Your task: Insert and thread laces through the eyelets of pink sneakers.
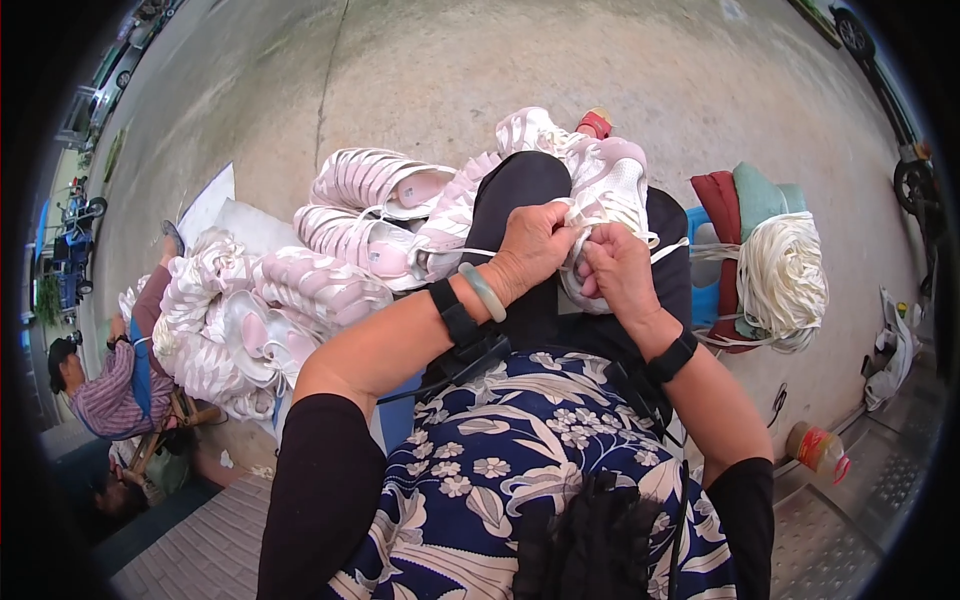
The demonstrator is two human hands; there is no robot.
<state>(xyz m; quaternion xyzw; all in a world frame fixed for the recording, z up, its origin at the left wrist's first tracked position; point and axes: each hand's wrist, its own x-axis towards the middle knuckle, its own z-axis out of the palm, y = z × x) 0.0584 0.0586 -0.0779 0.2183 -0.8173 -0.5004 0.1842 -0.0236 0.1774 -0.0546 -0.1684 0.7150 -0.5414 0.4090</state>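
White shoe [612, 180] | middle hidden | left fingers [551, 220], right fingers [598, 262] pinched closed, apparently on lace [670, 250]

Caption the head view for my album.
Left hand and right hand handle white shoelace at a pink-and-white sneaker between the knees.

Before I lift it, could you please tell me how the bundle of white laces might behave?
The bundle will likely sag rather than hold its shape, as its strands droop loosely. It may also tangle or snag, since many strands overlap.
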